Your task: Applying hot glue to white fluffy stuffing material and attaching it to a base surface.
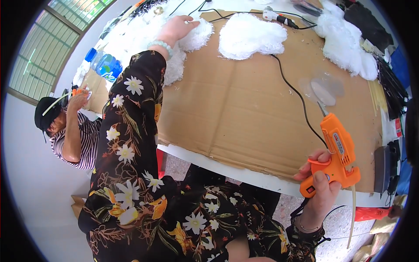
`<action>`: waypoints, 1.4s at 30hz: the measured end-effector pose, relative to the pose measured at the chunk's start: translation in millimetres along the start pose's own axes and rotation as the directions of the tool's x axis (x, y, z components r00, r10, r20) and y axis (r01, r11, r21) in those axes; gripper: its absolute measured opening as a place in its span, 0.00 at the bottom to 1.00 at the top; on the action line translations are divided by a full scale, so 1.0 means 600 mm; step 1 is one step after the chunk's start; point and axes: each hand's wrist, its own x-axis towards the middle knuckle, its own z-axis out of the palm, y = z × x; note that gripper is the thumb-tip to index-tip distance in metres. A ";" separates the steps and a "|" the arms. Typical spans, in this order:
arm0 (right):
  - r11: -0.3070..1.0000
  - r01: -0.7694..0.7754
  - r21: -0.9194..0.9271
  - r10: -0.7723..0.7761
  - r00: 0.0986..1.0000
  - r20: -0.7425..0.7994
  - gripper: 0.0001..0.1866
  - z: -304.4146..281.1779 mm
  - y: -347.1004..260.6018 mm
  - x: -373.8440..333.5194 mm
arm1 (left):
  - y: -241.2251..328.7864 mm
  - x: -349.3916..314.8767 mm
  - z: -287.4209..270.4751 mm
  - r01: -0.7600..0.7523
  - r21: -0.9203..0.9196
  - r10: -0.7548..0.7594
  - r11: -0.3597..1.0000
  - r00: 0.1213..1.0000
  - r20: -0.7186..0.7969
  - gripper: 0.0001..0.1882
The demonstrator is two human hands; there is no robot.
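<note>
My left hand (178, 28) reaches to the far left of the table, its fingers stretched out over a white fluffy piece (198, 38) at the edge of a larger white pile. My right hand (322, 185) grips an orange glue gun (337, 142) by its handle at the near right. The gun's metal nozzle points up and away, close to a pale translucent oval piece (324, 91) on the cardboard. From the gun's rear hangs a long glue stick (352, 214). Beyond the middle lies another white fluffy piece (249, 36), apart from both hands.
A brown cardboard sheet (244, 105) covers the table, with the gun's black cord (293, 89) across it. A plug (271, 15) lies at the back. More white fluff (342, 39) and black strips (388, 87) lie right. Left are a bottle (104, 64) and a co-worker (72, 139).
</note>
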 end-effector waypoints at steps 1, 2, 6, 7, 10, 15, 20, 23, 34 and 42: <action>1.000 -0.011 -0.004 0.011 1.000 0.003 0.20 0.000 0.000 0.000 | 0.008 -0.009 0.002 0.000 -0.004 0.000 1.000 1.000 0.001 0.25; 1.000 -0.011 -0.007 0.011 1.000 0.003 0.20 0.002 0.000 0.001 | 0.016 -0.018 0.000 -0.019 0.015 0.018 1.000 0.998 0.057 0.27; 0.999 -0.025 0.034 0.024 0.999 0.026 0.18 0.001 0.003 0.002 | 0.042 -0.042 0.008 -0.116 0.185 0.090 0.976 0.985 0.144 0.29; 0.997 -0.024 0.073 0.020 0.998 0.056 0.17 -0.001 0.003 0.002 | 0.045 -0.044 0.009 -0.119 0.180 0.094 0.976 0.985 0.145 0.29; 0.998 -0.015 0.061 0.011 0.998 0.069 0.17 -0.002 0.004 0.004 | 0.052 -0.049 0.005 -0.134 0.200 0.104 0.971 0.983 0.152 0.29; 1.000 -0.007 0.011 0.007 0.999 0.043 0.16 0.003 0.008 0.007 | 0.039 -0.047 -0.010 -0.131 0.139 0.116 0.982 0.987 0.114 0.23; 0.998 -0.005 -0.062 0.004 1.000 -0.008 0.16 0.006 0.008 0.009 | 0.031 -0.043 -0.012 -0.110 0.102 0.099 0.989 0.989 0.113 0.22; 0.996 0.002 -0.085 -0.005 0.999 -0.036 0.15 0.009 0.011 0.010 | 0.050 -0.047 0.000 -0.163 0.099 0.158 0.982 0.986 0.059 0.21; 0.989 -0.006 -0.145 0.000 0.999 -0.039 0.13 0.010 0.009 0.018 | 0.039 -0.029 0.032 -0.324 0.098 0.313 0.941 0.944 0.109 0.17; 0.988 -0.038 -0.152 0.031 0.998 -0.053 0.12 0.008 0.016 0.019 | 0.040 -0.044 0.034 -0.272 0.116 0.249 0.955 0.951 0.182 0.15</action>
